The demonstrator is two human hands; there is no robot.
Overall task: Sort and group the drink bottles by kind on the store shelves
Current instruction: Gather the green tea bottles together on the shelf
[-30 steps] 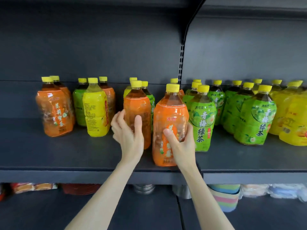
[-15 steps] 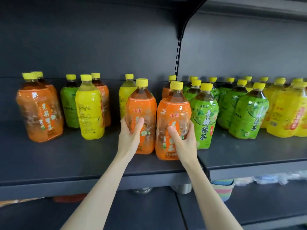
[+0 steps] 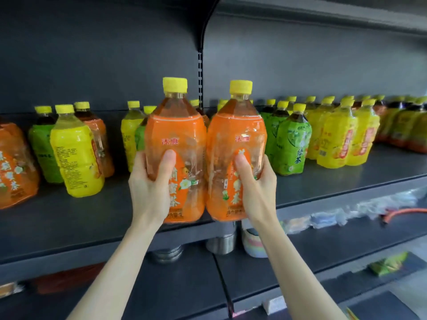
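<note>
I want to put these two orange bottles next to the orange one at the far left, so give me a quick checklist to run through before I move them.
1. Left hand grips left orange bottle: ok.
2. Right hand grips right orange bottle: ok.
3. Both held bottles roughly upright: ok.
4. Held bottles lifted off the shelf: cannot tell, their bases sit at its front edge.
5. Bare shelf space by the far-left orange bottle: ok, in front.
6. Left group one kind only: not ok, yellow bottle and green bottle stand among orange ones.
</note>
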